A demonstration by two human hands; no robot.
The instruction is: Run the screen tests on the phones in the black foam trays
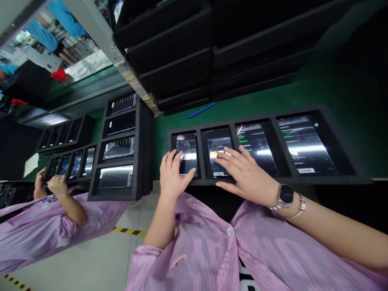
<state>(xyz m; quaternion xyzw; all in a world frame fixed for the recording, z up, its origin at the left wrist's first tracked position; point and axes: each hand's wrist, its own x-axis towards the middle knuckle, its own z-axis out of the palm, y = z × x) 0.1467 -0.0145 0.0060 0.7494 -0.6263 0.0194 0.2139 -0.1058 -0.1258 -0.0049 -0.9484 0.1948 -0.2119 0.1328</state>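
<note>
A black foam tray (342, 180) lies on the green bench and holds several lit phones side by side. My left hand (172, 173) rests with spread fingers on the leftmost phone (187, 149), fingertips on its screen. My right hand (247, 173), with a watch and bracelet at the wrist, lies flat and open across the second phone (218, 145), its fingertips touching the screen. Two more phones (257, 141) sit uncovered to the right. Neither hand holds anything.
A stack of black trays with phones (119, 145) stands at the left. Taller stacked black trays (182, 52) fill the back of the bench, and a blue pen (201, 110) lies before them. A co-worker's hands (51, 184) in pink sleeves touch another tray at far left.
</note>
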